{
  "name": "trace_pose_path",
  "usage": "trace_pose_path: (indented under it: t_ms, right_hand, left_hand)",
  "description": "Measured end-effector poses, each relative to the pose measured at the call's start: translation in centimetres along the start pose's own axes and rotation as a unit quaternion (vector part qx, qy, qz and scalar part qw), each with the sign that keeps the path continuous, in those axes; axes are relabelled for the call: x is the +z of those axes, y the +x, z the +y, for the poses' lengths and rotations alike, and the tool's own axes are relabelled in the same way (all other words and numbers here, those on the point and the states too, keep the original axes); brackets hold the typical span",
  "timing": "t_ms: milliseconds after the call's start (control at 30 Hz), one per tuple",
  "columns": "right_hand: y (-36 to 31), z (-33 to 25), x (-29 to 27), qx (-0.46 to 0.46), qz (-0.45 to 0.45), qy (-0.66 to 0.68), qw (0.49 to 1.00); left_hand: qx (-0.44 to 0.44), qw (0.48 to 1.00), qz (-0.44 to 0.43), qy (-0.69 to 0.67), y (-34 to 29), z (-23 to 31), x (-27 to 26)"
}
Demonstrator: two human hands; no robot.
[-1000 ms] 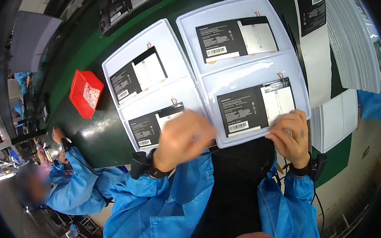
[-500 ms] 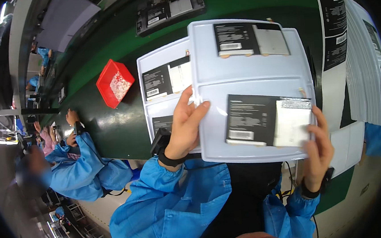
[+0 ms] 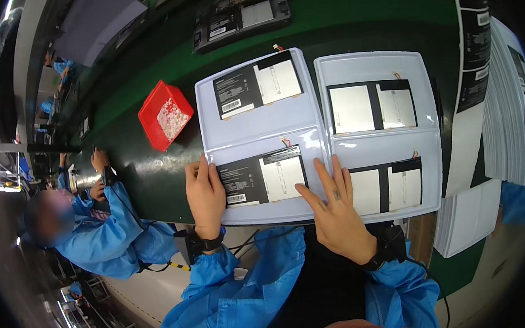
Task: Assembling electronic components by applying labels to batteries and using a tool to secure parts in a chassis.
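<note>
Resting at the near left edge of the left tray, the left hand keeps its fingers close together, with the thumb narrowly apart; whether it grips the rim, I cannot tell. The right hand is spread wide, its thumb by the lower right corner of the near battery and its other fingers reaching over the neighbouring rims of both trays. Blue sleeves and black wristbands cover the forearms.

That near battery, black and white, lies flat in the tray's near compartment; the far battery lies in the far one, its small wires crossing the top rim. Just beside, the right tray holds two more batteries, one per compartment, each showing white panels split by a black stripe.

To the right stands a stack of white trays. Left of the left tray, a red bin of small white pieces sits on the dark green table. Beyond, near the top, lies a dark case. Farther left, a co-worker in blue sits at the table.
</note>
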State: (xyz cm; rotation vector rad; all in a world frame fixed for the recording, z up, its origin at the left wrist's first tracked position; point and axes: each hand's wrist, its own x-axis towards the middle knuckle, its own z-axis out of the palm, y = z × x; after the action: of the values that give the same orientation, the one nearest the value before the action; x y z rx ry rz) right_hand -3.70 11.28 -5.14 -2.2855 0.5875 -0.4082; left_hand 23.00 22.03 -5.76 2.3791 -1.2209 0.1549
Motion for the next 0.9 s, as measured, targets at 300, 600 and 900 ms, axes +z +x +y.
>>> trace_pose_path:
  t_ms: [300,600,900]
  right_hand:
    - [0.0,0.1,-1.5,0.015,0.007,-0.110,0.994]
    - [-2.6,11.0,-20.6,0.048,0.540,-0.137,0.829]
    - [0.2,8.8,-23.3,0.059,0.460,0.076,0.883]
  left_hand:
    - [-0.006,1.000,0.010,0.029,0.3,0.1,1.4]
    - [0.227,0.916,-0.119,-0.307,5.1,11.7,-2.3]
    - [0.181,0.542,-0.383,-0.726,12.6,30.5,6.1]
